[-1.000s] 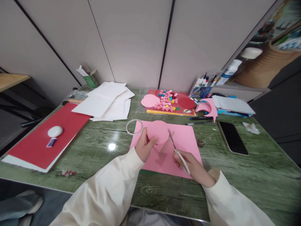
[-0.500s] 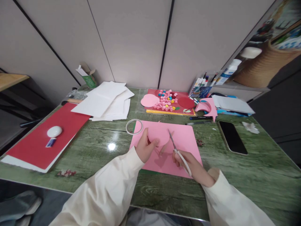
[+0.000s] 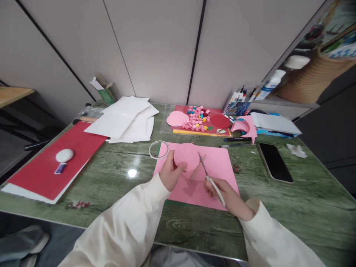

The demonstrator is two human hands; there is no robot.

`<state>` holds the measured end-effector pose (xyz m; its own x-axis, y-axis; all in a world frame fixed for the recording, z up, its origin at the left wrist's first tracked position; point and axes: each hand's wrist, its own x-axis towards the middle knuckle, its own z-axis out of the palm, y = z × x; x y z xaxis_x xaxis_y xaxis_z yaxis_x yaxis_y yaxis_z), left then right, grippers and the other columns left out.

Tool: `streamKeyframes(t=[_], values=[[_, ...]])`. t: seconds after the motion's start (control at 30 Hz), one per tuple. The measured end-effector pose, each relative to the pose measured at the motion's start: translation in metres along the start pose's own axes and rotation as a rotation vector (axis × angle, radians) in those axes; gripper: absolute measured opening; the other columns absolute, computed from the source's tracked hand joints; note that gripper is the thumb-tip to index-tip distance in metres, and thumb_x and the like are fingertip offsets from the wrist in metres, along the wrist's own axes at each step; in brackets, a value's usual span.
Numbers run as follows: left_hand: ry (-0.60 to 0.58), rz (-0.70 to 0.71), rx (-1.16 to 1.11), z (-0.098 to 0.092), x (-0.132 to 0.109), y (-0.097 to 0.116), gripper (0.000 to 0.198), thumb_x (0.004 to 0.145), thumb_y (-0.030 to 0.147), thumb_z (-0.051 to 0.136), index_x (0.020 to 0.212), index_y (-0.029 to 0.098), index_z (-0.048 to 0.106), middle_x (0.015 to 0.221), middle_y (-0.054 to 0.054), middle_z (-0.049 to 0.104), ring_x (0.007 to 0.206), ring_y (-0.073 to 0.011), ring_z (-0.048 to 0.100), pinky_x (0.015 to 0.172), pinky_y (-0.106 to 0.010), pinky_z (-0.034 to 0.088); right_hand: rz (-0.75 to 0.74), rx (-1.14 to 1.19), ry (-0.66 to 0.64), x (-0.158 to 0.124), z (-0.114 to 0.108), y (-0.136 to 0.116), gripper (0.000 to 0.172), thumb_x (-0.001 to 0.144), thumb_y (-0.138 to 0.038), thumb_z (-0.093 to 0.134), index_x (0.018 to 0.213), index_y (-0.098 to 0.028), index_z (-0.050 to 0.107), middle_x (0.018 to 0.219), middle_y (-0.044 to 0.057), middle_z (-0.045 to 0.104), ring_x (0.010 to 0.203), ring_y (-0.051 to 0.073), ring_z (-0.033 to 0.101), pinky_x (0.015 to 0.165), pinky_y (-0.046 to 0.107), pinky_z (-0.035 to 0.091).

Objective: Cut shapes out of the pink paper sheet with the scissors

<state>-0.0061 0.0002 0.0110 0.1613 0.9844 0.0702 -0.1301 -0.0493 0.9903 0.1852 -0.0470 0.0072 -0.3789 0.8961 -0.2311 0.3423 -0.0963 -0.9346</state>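
My left hand point(image 3: 171, 171) pinches a pink paper piece point(image 3: 187, 157) with a rounded edge, thumb on top and fingers behind it. A narrow strip of the same paper hangs off its lower right side. In my right hand point(image 3: 222, 193) are scissors point(image 3: 213, 181) with white handles, their blades pointing up and away beside the paper's right edge. Both hands are above a larger pink sheet point(image 3: 219, 159) lying on the table, with a green edge showing beneath it. A roll of white tape point(image 3: 158, 150) rests on the sheet's upper left corner.
Beyond the sheet, a red board point(image 3: 178, 108) carries pink paper pieces point(image 3: 196, 120). Pink offcuts point(image 3: 251, 128) and pens point(image 3: 237, 139) lie right of it; a phone point(image 3: 275, 162) is farther right. White papers point(image 3: 119, 116) and a red sheet point(image 3: 52, 170) occupy the left.
The pink paper piece has turned slightly in my left hand, showing more of its rounded top. The hanging strip has shifted with it; the scissors have barely moved.
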Motion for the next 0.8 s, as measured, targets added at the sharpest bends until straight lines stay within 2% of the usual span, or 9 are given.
streamKeyframes(t=[0.2, 0.4, 0.63, 0.8], values=[[0.012, 0.001, 0.049, -0.0003, 0.0004, 0.002, 0.023, 0.076, 0.027, 0.052, 0.094, 0.016, 0.043, 0.079, 0.0, 0.047, 0.064, -0.0084, 0.047, 0.053, -0.02, 0.041, 0.002, -0.022, -0.002, -0.0004, -0.0002, 0.0006, 0.036, 0.084, -0.046, 0.039, 0.067, -0.016, 0.048, 0.061, -0.001, 0.046, 0.058, 0.012, 0.043, 0.055, 0.023, 0.033], [-0.02, -0.014, 0.084, -0.001, -0.0019, -0.0003, 0.021, 0.08, 0.03, 0.047, 0.095, 0.017, 0.043, 0.074, 0.001, 0.047, 0.059, -0.0076, 0.048, 0.055, -0.022, 0.041, 0.013, -0.001, -0.01, -0.0006, -0.0002, -0.0003, 0.035, 0.085, -0.044, 0.039, 0.067, -0.016, 0.047, 0.062, -0.001, 0.046, 0.059, 0.012, 0.043, 0.055, 0.023, 0.034], [-0.063, -0.077, 0.076, 0.0008, -0.0025, 0.0013, 0.023, 0.078, 0.031, 0.049, 0.094, 0.016, 0.042, 0.072, 0.002, 0.046, 0.058, -0.0081, 0.048, 0.056, -0.023, 0.043, -0.009, -0.002, 0.004, 0.0, -0.0002, 0.0045, 0.034, 0.085, -0.044, 0.039, 0.069, -0.015, 0.049, 0.061, -0.001, 0.046, 0.059, 0.012, 0.042, 0.055, 0.023, 0.033], [-0.066, -0.07, 0.083, 0.0012, -0.0023, 0.0007, 0.021, 0.079, 0.029, 0.047, 0.094, 0.016, 0.042, 0.073, 0.002, 0.046, 0.059, -0.0078, 0.048, 0.056, -0.022, 0.044, -0.012, 0.016, 0.006, -0.0006, 0.0002, 0.0054, 0.034, 0.085, -0.044, 0.039, 0.069, -0.015, 0.049, 0.061, -0.001, 0.045, 0.059, 0.012, 0.041, 0.054, 0.023, 0.033]])
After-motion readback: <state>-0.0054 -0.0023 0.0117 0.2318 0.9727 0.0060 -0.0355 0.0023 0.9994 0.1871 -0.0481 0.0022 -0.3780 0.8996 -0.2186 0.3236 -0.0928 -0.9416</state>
